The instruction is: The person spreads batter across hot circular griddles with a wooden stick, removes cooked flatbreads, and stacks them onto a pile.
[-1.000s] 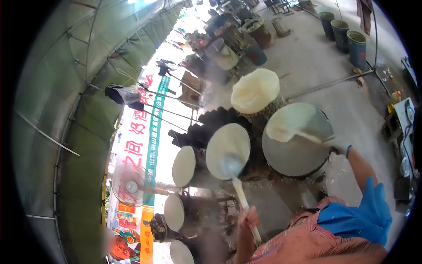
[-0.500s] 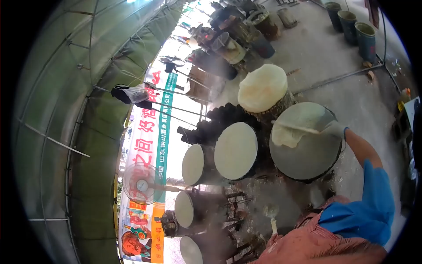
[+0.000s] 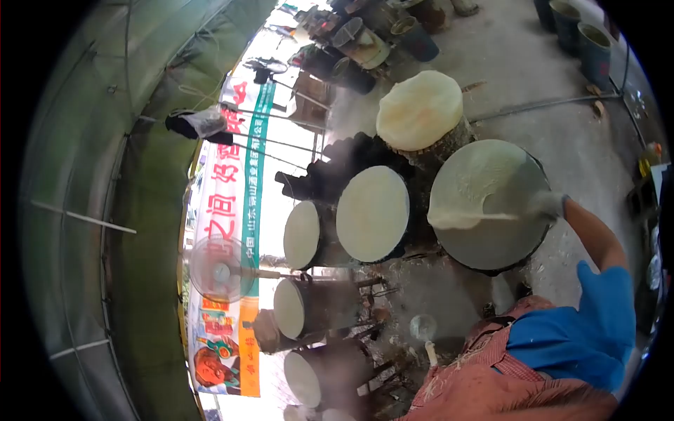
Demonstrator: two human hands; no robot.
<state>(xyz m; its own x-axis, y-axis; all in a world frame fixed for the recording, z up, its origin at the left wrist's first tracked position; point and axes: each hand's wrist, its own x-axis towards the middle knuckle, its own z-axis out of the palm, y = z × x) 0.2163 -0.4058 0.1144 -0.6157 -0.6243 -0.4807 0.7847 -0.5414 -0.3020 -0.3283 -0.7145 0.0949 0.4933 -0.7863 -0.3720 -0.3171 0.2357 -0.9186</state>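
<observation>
My right hand point(image 3: 551, 206), pale and slightly blurred, is closed on the end of a thin wooden spreader point(image 3: 498, 217). The spreader lies across the large round griddle point(image 3: 505, 249), with pale batter point(image 3: 484, 175) spread over its upper left part and gathered at the spreader's far end. My left hand is not visible. A ladle point(image 3: 423, 328) is near my apron, its short pale handle point(image 3: 431, 353) pointing towards me. Left of the griddle is a round pale surface point(image 3: 373, 215) on a dark stand.
A stack of pale flat rounds point(image 3: 420, 111) stands beyond the griddle. More round griddles point(image 3: 302, 235) line the left, with steam around them. A fan point(image 3: 222, 272) and a banner point(image 3: 253, 189) are farther left. Buckets point(image 3: 595, 52) stand at the upper right.
My left hand drew back with the ladle from the middle griddle and went out of sight. My right hand swept the spreader round, and batter covers more of the large griddle. The view shifted.
</observation>
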